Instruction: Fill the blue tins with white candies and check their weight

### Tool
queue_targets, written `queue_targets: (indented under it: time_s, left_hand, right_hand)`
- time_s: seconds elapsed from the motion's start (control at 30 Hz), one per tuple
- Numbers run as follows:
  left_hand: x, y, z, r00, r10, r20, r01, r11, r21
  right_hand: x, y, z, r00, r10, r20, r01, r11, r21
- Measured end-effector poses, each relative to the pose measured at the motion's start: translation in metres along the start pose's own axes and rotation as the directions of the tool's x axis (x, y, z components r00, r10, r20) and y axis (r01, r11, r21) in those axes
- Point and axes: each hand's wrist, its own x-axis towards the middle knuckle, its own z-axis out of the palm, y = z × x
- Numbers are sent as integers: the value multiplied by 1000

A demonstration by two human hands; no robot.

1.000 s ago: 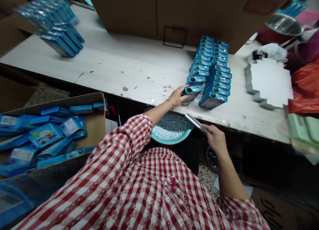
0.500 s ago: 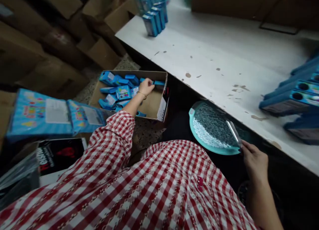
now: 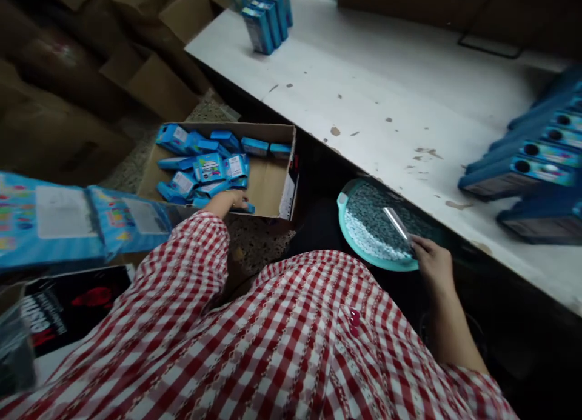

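Note:
My left hand (image 3: pixel 237 199) is low in the cardboard box (image 3: pixel 268 193), by its near edge, at a small blue box (image 3: pixel 245 207); its fingers are blurred, and whether they grip it is unclear. Several blue boxes (image 3: pixel 209 167) lie jumbled in the left and middle of that cardboard box. On the right, my right hand (image 3: pixel 430 259) is closed round the end of a shiny metal scoop (image 3: pixel 396 223). The scoop is over a turquoise basin (image 3: pixel 348 229) of small pellets, pale at the near side and dark in shade elsewhere.
A white table (image 3: pixel 364 105) with worn patches runs diagonally behind the basin. Blue boxes (image 3: pixel 266 23) stand at its far left, with more blue boxes (image 3: pixel 536 165) at its right. Large blue packs (image 3: pixel 63 220) and a black printed box (image 3: pixel 82 302) are at left. Brown cartons (image 3: pixel 150 83) fill the back left.
My left hand has moved from the far side of the cardboard box to its near edge. My right hand and the scoop have shifted left over the basin. The view has turned slightly.

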Motion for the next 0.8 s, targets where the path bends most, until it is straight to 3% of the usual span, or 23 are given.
queue_targets:
  time_s: [0.13,0.23,0.4,0.5,0.57,0.67,0.73,0.8]
  left_hand:
    - [-3,8,-6,997,-55,-47,60,992,107]
    - [-5,11,-7,990,-92,-105,99,993,68]
    - [-5,11,0,1000,-18,-17,18,1000,-16]
    - [0,12,6,998,62,-14,-62,998,-2]
    - [5,16,10,989,147,-34,-146,989,8]
    - [15,29,13,972,235,7,-235,972,19]
    - [22,40,14,970,243,33,-244,968,50]
    - [25,50,12,972,236,9,-236,968,81]
  right_hand:
    - [-2,1,-6,998,-50,27,51,996,-76]
    - [-4,8,-11,1000,-31,3,31,997,-70]
    - [-1,27,-10,999,43,-29,-46,995,-84]
    - [1,24,-9,1000,22,8,-20,983,-181]
    - [0,14,-11,999,-7,40,21,932,-362]
    - [-1,-8,-16,991,6,136,90,719,-689]
    - [1,-21,-19,983,51,174,105,621,-777]
    - [5,-27,-20,984,91,155,68,606,-793]
